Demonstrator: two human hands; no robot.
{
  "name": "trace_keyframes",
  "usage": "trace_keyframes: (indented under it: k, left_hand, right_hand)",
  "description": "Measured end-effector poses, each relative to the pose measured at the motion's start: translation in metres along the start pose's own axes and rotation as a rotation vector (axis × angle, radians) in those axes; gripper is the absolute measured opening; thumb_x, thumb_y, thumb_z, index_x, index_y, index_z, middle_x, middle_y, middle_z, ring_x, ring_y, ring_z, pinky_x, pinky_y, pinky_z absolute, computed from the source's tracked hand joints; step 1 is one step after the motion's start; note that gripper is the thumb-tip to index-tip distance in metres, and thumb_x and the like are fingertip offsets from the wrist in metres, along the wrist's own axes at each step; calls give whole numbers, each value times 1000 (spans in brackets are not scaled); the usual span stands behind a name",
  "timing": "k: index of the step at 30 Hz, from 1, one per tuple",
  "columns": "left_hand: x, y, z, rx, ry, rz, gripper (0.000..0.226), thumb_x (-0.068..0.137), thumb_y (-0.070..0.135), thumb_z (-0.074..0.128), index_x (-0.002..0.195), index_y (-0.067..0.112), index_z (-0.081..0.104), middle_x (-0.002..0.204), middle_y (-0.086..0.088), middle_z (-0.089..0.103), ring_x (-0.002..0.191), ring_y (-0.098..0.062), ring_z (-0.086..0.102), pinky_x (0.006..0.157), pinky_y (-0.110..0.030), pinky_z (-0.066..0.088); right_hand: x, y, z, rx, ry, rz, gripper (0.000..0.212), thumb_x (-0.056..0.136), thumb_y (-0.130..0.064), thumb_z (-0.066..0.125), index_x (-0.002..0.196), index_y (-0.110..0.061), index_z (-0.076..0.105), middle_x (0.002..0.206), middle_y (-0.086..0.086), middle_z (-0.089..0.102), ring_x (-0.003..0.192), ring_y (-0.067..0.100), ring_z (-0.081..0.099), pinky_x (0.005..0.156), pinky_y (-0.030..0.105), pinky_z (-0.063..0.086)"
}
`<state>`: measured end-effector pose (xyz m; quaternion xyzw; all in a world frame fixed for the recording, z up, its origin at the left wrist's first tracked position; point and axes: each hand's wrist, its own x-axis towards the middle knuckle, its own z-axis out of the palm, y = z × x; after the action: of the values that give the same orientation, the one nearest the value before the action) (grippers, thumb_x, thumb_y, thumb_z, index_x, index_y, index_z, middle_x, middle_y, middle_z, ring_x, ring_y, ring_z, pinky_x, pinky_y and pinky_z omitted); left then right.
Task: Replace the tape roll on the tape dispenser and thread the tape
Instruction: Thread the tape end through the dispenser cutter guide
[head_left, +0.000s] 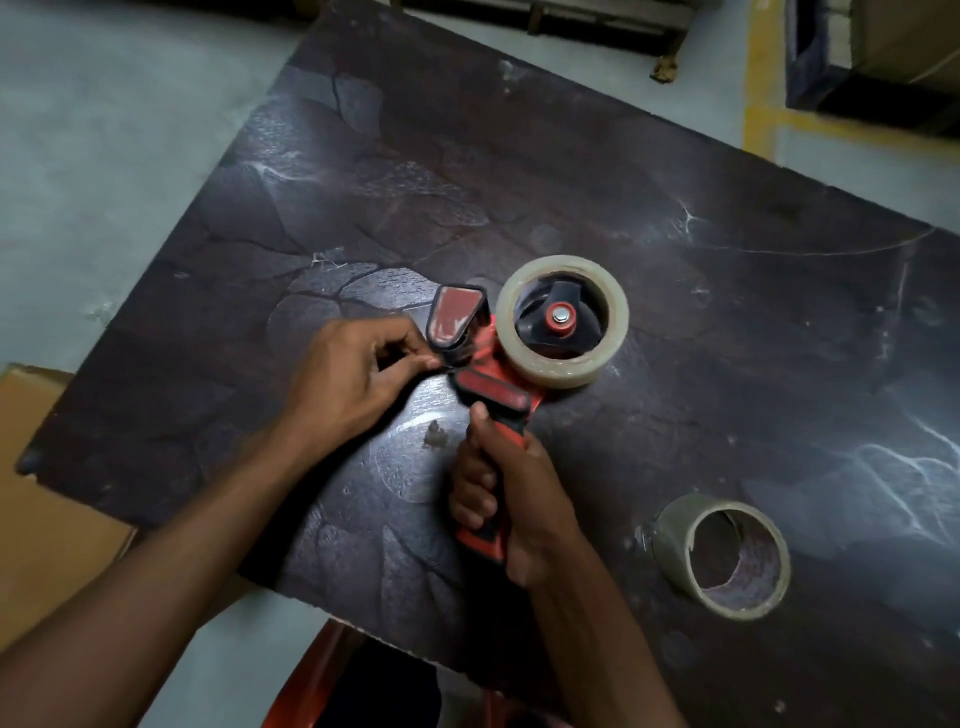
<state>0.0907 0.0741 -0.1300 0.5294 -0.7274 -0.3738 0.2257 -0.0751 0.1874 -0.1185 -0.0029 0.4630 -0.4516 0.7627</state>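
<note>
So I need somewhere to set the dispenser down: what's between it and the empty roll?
Bare table between dispenser and empty roll, head view.

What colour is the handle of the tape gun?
Red-orange with black trim, seen in the head view: handle.

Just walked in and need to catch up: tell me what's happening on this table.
A person is loading a red tape dispenser on a dark table. The right hand has a closed grip on the dispenser's handle. A clear tape roll already sits on the hub. The left hand pinches at the dispenser's front end by the flap, apparently drawing the tape end through; the tape itself is too faint to confirm. A nearly spent roll lies apart on the table at the right.
</note>
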Motion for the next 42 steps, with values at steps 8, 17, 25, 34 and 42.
trace_keyframes:
  k: [8, 17, 25, 34, 42]
  left_hand:
    - [2, -2, -12, 169, 37, 53, 8, 90, 29, 83, 91, 21, 83, 84, 7, 75, 74, -6, 66, 69, -34, 53]
    - [-6, 12, -25, 273, 3, -31, 31, 86, 30, 74, 116, 35, 79, 96, 13, 74, 77, -13, 66, 80, -40, 59]
    - [-12, 30, -4, 548, 130, 231, 64, 81, 64, 80, 133, 29, 69, 138, 1, 66, 119, -25, 63, 98, -41, 54]
    - [9, 4, -11, 172, 105, 192, 13, 95, 21, 80, 106, 14, 83, 95, 0, 81, 84, -18, 78, 79, -38, 62]
    - [14, 5, 1, 329, -80, 554, 48, 91, 35, 85, 131, 11, 75, 146, -7, 67, 124, -29, 69, 106, -46, 53]
  right_hand:
    - [-25, -13, -32, -12, 30, -44, 40, 103, -31, 62, 69, -21, 44, 52, -4, 32, 33, 6, 30, 37, 19, 30]
    - [-22, -18, -38, -86, 46, -15, 36, 103, -22, 65, 71, -20, 47, 49, -4, 34, 33, 8, 31, 37, 19, 29]
    - [-22, -17, -36, -87, 53, -5, 37, 104, -24, 64, 72, -21, 46, 49, -3, 34, 33, 8, 32, 37, 19, 29]
    - [-21, -18, -37, -91, 64, -3, 38, 103, -25, 65, 70, -21, 47, 50, -3, 34, 34, 9, 31, 38, 19, 29]
    - [-22, -17, -36, -105, 77, -13, 39, 103, -26, 65, 68, -21, 46, 51, -2, 34, 35, 9, 32, 38, 21, 30]
